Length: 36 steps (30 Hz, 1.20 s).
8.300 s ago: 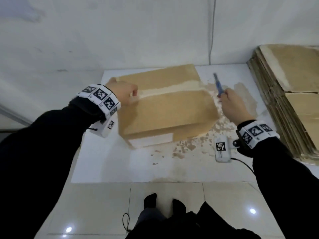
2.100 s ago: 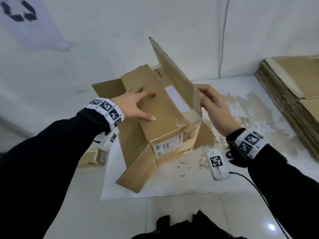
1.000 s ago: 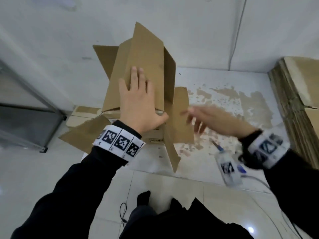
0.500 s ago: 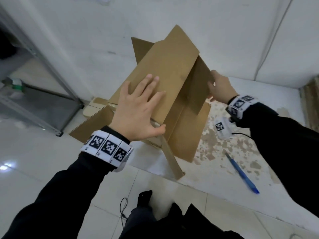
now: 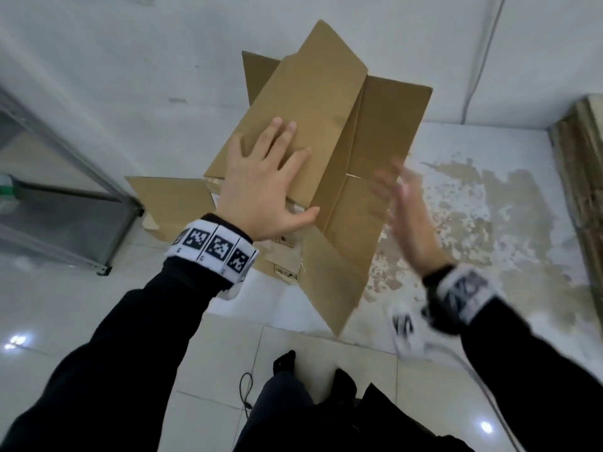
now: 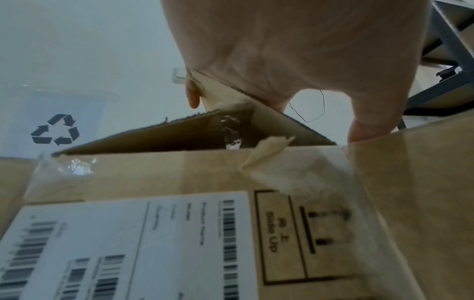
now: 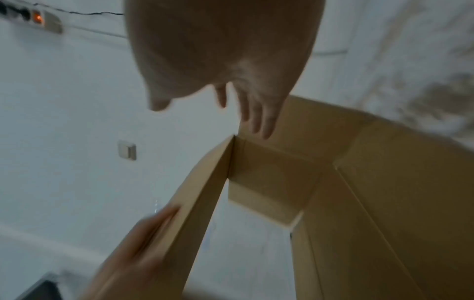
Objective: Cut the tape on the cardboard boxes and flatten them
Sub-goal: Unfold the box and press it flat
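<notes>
A brown cardboard box (image 5: 326, 102) stands tilted on the floor mat with its flaps spread out. My left hand (image 5: 267, 177) lies flat on its near panel with straight fingers. In the left wrist view the palm (image 6: 256, 60) presses a flap, above torn clear tape (image 6: 269, 146) and a white shipping label (image 6: 128, 243). My right hand (image 5: 401, 197) is blurred and open, just off the box's right panel. In the right wrist view its fingers (image 7: 259, 119) hang spread over the box's hollow inside (image 7: 271, 182), holding nothing.
A stack of flattened cardboard (image 5: 587, 164) leans at the right edge. A grey metal shelf frame (image 5: 75, 197) stands on the left. The worn white mat (image 5: 489, 223) lies under the box, by the wall. My feet (image 5: 287, 363) are on the tiles below.
My right hand has let go of the far flap and swung back toward me beside the right panel. The left hand stays flat on the box. The blue pen is out of view.
</notes>
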Each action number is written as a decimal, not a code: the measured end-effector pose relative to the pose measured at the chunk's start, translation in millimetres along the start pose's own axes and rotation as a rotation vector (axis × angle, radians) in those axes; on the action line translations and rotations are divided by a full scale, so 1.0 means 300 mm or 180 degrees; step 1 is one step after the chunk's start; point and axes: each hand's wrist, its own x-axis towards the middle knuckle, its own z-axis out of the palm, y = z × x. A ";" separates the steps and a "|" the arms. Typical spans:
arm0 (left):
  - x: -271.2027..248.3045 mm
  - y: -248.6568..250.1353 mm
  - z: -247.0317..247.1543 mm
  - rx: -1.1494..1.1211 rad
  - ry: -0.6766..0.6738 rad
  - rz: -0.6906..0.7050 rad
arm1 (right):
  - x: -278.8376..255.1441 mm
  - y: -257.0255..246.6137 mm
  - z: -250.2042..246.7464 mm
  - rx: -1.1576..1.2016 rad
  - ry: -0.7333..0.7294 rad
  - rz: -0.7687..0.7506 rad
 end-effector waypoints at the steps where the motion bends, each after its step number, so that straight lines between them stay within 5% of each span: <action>1: 0.030 0.004 0.008 -0.0013 -0.0080 -0.0012 | -0.110 0.016 0.046 0.0159 -0.0370 0.0106; 4: 0.136 0.020 0.050 -0.0001 -0.0323 0.0018 | -0.289 0.090 0.148 -0.0217 -0.0710 0.0506; 8: 0.268 0.027 0.160 0.0023 -0.0692 0.0369 | -0.190 0.172 0.127 -0.0612 0.0781 0.1062; 13: 0.294 0.079 0.430 0.0209 -0.1517 0.1137 | -0.086 0.259 0.061 -0.1018 0.1354 0.1470; 16: 0.302 0.100 0.551 0.0167 -0.1797 0.1184 | -0.019 0.290 0.036 -0.1402 0.1291 0.1858; 20: 0.292 0.121 0.589 0.0118 -0.1564 0.1203 | 0.011 0.331 0.023 -0.2304 0.1380 0.2100; 22: 0.238 0.138 0.594 -0.0087 -0.1232 0.1261 | 0.011 0.353 0.079 -0.3096 0.1484 0.1874; 24: 0.171 0.150 0.610 -0.0568 -0.1082 0.1410 | 0.031 0.373 0.180 -0.3659 0.0996 0.1615; 28: 0.084 0.065 0.684 -0.1514 -0.2170 0.0945 | 0.076 0.460 0.333 -0.3698 -0.0254 0.1191; 31: 0.042 -0.119 0.749 -0.1306 -0.2656 0.0641 | 0.045 0.501 0.269 -0.3795 -0.0110 0.1440; 36: -0.025 -0.349 0.778 -0.1473 -0.2561 0.0218 | -0.026 0.473 0.147 -0.3922 0.0243 0.1670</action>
